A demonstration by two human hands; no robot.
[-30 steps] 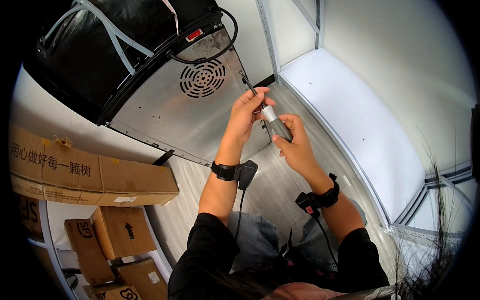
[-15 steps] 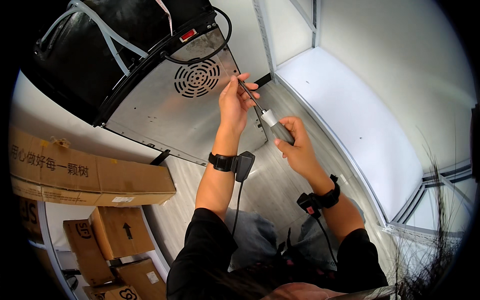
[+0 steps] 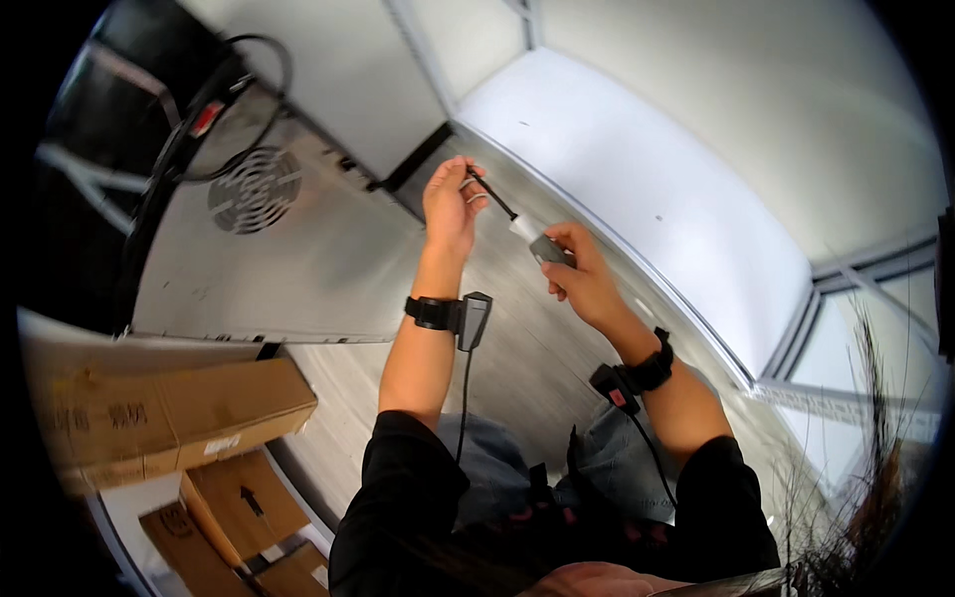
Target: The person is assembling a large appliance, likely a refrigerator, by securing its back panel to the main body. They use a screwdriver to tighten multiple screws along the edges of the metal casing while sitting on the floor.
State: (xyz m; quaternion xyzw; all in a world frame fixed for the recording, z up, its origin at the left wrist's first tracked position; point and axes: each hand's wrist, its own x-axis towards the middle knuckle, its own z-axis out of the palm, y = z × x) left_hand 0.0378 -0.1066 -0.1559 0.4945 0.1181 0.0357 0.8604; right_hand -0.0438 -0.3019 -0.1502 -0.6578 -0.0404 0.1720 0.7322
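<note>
A screwdriver (image 3: 492,194) with a dark shaft and a grey and white handle slants between my hands. My right hand (image 3: 585,274) wraps its fingers round the handle. At the other end, my left hand (image 3: 451,209) pinches the shaft's tip between thumb and fingers; whether a small screw is there too is hidden. Left of my hands stands a black machine (image 3: 119,189) with a bare metal panel (image 3: 288,269), a round slotted vent (image 3: 255,189) and a red switch (image 3: 207,118). Both hands are held in front of the panel's right edge, apparently apart from it.
A black cable (image 3: 286,70) loops off the machine. Cardboard boxes (image 3: 239,403) lie at the lower left, some on a white shelf. On the right, a white ledge (image 3: 637,189) with a metal-framed edge runs along the wall. Cables hang from both my wrist straps.
My view has swung right, so the machine sits farther left in the picture. My hands, with the screwdriver between them, have come away from the metal panel's edge.
</note>
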